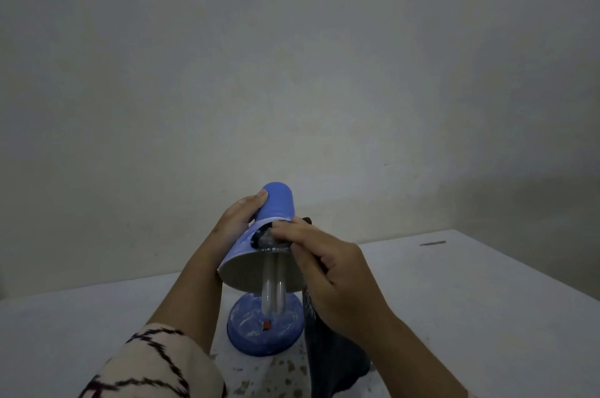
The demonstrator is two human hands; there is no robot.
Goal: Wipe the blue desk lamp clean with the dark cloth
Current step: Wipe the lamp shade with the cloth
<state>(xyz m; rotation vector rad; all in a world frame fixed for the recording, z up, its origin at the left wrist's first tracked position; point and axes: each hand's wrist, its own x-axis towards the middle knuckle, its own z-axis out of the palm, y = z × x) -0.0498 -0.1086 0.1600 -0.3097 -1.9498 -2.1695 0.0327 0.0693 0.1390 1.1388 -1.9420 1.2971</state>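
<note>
The blue desk lamp [277, 203] stands on a white table [454, 284], its shade tilted toward me with a white tube bulb [272, 290] showing inside. Its round blue base [264, 329] carries white smears and a small red switch. My left hand [242, 214] grips the narrow top of the shade from the left. My right hand [328, 271] holds the dark cloth [334, 365] and presses a bunched part of it against the shade's outer rim. The rest of the cloth hangs down to the table at the right of the base.
A plain pale wall [292, 73] rises right behind the table. A small dark mark [432, 243] lies near the table's far right edge. Dark speckles dot the tabletop in front of the lamp base.
</note>
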